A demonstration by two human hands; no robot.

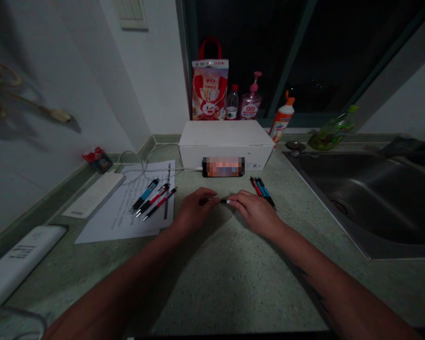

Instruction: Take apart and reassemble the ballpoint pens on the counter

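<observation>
Over the middle of the counter, my left hand (198, 208) and my right hand (255, 210) meet at a slim pen (224, 201). Both are closed, the fingertips of each pinching one end of it. Only a short black and white stretch of the pen shows between them; the rest is hidden by fingers. To the left, a blue pen (147, 194) and two red pens (155, 200) lie on printed paper (123, 222). Just beyond my right hand lie a red pen (256, 186) and blue pens (265, 190), side by side.
A phone (223, 167) with a cable leans against a white box (226, 137). Behind stand a red bag (209, 89), a small bottle (232, 104) and a pump bottle (251, 101). A steel sink (361, 250) is at right; white power strips or similar blocks (95, 193) lie left.
</observation>
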